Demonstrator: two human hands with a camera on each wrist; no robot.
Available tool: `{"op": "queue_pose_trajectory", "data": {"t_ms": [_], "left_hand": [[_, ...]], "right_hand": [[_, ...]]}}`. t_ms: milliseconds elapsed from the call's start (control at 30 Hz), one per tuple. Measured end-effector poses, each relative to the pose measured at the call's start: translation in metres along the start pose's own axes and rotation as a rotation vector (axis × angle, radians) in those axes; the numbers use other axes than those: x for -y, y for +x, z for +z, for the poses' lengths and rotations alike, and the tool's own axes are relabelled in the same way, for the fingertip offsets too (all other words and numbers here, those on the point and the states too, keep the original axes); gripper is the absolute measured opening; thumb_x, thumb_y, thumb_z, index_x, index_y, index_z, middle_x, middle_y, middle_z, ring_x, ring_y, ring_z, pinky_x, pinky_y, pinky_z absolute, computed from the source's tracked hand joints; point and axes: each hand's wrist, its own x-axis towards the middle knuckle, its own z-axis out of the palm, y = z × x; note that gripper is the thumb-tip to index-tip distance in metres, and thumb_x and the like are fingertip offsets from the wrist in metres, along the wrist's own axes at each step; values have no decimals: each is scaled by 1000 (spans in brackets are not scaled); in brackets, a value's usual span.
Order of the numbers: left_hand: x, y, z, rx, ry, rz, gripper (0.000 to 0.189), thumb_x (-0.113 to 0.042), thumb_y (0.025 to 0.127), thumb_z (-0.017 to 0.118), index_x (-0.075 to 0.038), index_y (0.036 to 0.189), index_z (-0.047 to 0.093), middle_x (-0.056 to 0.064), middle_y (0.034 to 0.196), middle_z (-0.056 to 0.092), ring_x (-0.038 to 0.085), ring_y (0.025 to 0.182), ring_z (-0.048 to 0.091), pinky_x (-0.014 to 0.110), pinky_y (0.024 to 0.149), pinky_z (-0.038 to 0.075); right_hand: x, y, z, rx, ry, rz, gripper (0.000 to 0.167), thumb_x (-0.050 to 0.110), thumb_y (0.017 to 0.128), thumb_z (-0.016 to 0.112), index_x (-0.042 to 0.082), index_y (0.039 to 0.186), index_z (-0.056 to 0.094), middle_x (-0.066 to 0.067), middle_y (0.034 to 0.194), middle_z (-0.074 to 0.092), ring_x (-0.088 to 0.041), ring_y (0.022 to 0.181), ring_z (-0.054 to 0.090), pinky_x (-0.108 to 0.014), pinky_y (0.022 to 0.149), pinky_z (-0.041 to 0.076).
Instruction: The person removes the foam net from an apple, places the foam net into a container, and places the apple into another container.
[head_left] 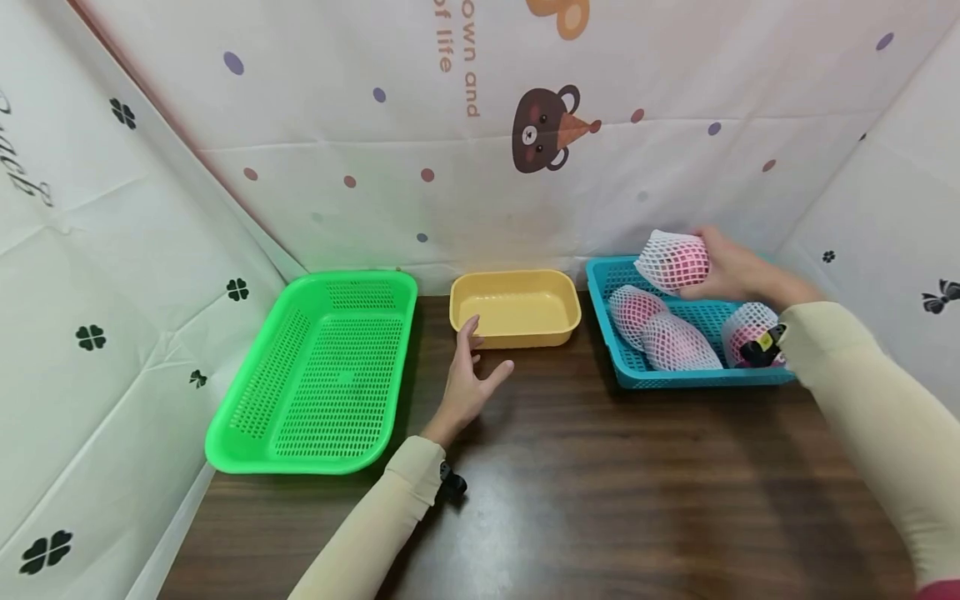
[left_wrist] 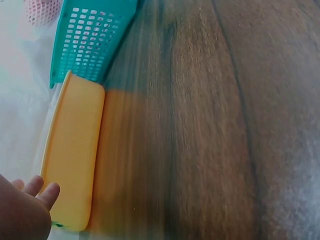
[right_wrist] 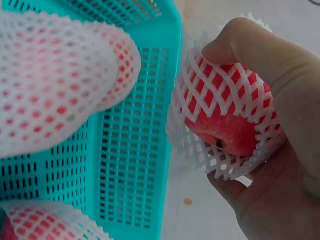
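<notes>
My right hand [head_left: 729, 265] grips a red apple [right_wrist: 232, 132] in a white foam net, fingers and thumb curled round it. It holds the apple above the back of the blue basket [head_left: 705, 379]. Below it in that basket lie other red fruits in foam nets, among them a netted fruit [head_left: 678, 342] at the front and another netted fruit [head_left: 742, 329] by the right wrist camera. My left hand [head_left: 463, 387] hovers with spread fingers and nothing in it, just in front of the yellow container [head_left: 517, 340].
At the left stands a green perforated basket [head_left: 341, 383] with nothing in it. The yellow container, also bare inside, sits between the two baskets. All stand on a dark wooden table [head_left: 600, 483], with a printed white cloth [head_left: 337, 208] hanging close behind them.
</notes>
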Motion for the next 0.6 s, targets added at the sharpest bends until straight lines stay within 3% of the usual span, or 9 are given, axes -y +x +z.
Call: {"op": "queue_pose_trajectory", "data": {"t_ms": [100, 200, 233, 333, 433, 600], "left_hand": [[-3, -2, -3, 0, -4, -10, 90, -21, 92, 77, -22, 162, 20, 6, 166, 26, 43, 141, 37, 62, 113, 33], [-23, -8, -8, 19, -7, -37, 90, -18, 93, 75, -12, 162, 18, 16, 166, 23, 44, 143, 34, 63, 114, 31], [-23, -9, -9, 23, -7, -45, 90, -18, 93, 75, -13, 162, 17, 18, 167, 21, 45, 143, 34, 63, 115, 30], [-19, -11, -12, 23, -4, -59, 91, -21, 93, 75, -18, 162, 17, 15, 167, 20, 43, 144, 33, 62, 115, 30], [1, -11, -13, 10, -2, -56, 91, -25, 92, 76, -25, 161, 17, 10, 167, 20, 43, 145, 33, 62, 115, 30], [2, -14, -20, 1, -3, -58, 89, -23, 92, 74, -19, 160, 17, 18, 165, 21, 44, 145, 32, 61, 115, 30]], "right_hand": [[8, 0, 5, -8, -1, -21, 92, 14, 85, 83, -4, 150, 20, -29, 130, 46, -40, 105, 54, -53, 85, 52], [16, -1, 9, -3, 5, -34, 92, 13, 85, 83, -3, 150, 20, -28, 130, 46, -39, 104, 54, -53, 84, 53], [18, -1, 9, 0, 6, -37, 92, 13, 85, 83, -3, 150, 20, -27, 130, 46, -39, 103, 54, -52, 82, 53], [27, -1, 12, 4, 17, -48, 93, 12, 84, 83, -2, 150, 20, -27, 129, 47, -37, 101, 56, -49, 80, 54], [35, 0, 16, 7, 29, -62, 94, 11, 83, 84, -1, 151, 20, -26, 129, 49, -36, 101, 57, -47, 79, 54], [48, 2, 24, 16, 49, -92, 95, 10, 82, 84, -1, 152, 20, -24, 131, 47, -36, 104, 56, -48, 81, 54]]}}
